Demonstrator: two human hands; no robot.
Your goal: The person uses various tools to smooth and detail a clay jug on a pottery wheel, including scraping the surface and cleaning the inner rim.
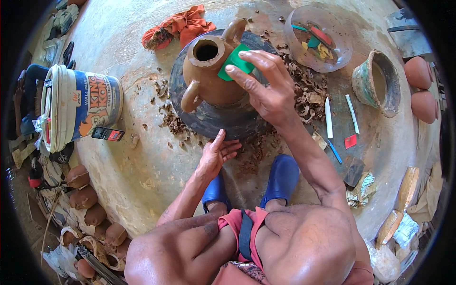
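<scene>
Right hand (274, 90) grasping, I have a thin green scraper (237, 60) caught at the fingertips and laid against the shoulder of the clay pot (216, 89), just beside its far handle (233, 31). My left hand (213, 154) holds nothing; its fingers are spread at the near edge of the dark turntable (205, 121), though from this view I can't tell whether they touch it. The pot stands upright in the middle of that turntable, mouth facing up, its near handle (191, 98) pointing toward the left. I judge the step in hand to be smoothing the outer wall; the next move seems to call for light, even pressure that follows the curve without catching the handle, with the left hand ready to steady or turn the turntable. Farther out, clay shavings (311, 97) litter the floor at the right, below a clear plastic bowl (343, 50), and a red cloth (189, 24) lies beyond the turntable.
</scene>
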